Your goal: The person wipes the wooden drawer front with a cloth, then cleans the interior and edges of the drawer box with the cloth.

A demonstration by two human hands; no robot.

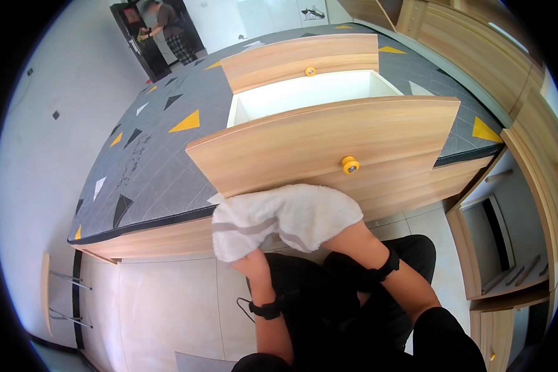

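Observation:
A white towel (291, 214) with greyish-brown stripes hangs over both my hands, against the lower front of a wooden drawer. My left hand (249, 263) goes under the towel's left end; only the wrist side shows. On the other side, my right hand (348, 237) reaches beneath the right end, its fingers covered too. The towel hides whether either hand grips it. Just above it stands the drawer front (310, 146) with a yellow round knob (350, 165). Black bands circle both my forearms.
The drawer rests on a grey mattress (152, 155) with yellow, black and white triangles. Another drawer (304, 59) with a yellow knob lies behind it. Wooden cabinets (508, 229) line the right side. A person (167, 31) stands by a dark door at the far left.

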